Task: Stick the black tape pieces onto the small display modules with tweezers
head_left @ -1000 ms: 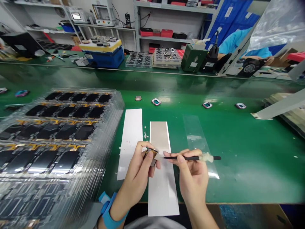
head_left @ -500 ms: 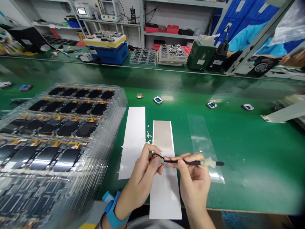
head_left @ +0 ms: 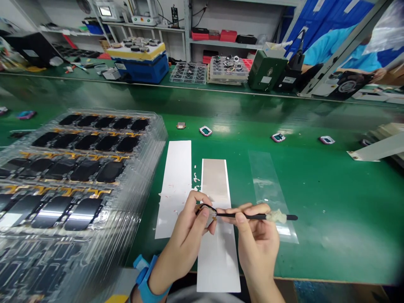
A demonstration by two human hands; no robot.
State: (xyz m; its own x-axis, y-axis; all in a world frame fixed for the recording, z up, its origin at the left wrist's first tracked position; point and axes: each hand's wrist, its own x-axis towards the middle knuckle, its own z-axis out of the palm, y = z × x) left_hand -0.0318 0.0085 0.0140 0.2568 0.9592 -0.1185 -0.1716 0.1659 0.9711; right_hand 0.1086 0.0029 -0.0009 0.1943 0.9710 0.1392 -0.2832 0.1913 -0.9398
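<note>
My left hand [head_left: 188, 233] is closed, pinching a small watch screen [head_left: 211, 211] with a black curved edge by its rim; the fingers cover much of it. From the right, my right hand [head_left: 257, 235] grips slim black tweezers [head_left: 227, 215] lying nearly level, with pale tape [head_left: 276, 216] wound round the rear part. Their tip meets the screen's edge. Below both hands lies a long white sheet [head_left: 217, 261] with a grey-beige strip [head_left: 214, 179] at its far end. Left of it is another white sheet [head_left: 175, 185], with tiny scraps [head_left: 195, 179] between the two.
Stacked clear trays [head_left: 151, 139] of black watch screens fill the left. A clear film [head_left: 267, 181] lies to the right. Several small watch cases [head_left: 205, 131] stand along the back of the green bench [head_left: 341, 210]. A co-worker's blue sleeve [head_left: 331, 44] shows beyond the shelf post.
The view has shifted slightly. Both hands keep almost the same pose, the tweezers' tip still at the edge of the screen.
</note>
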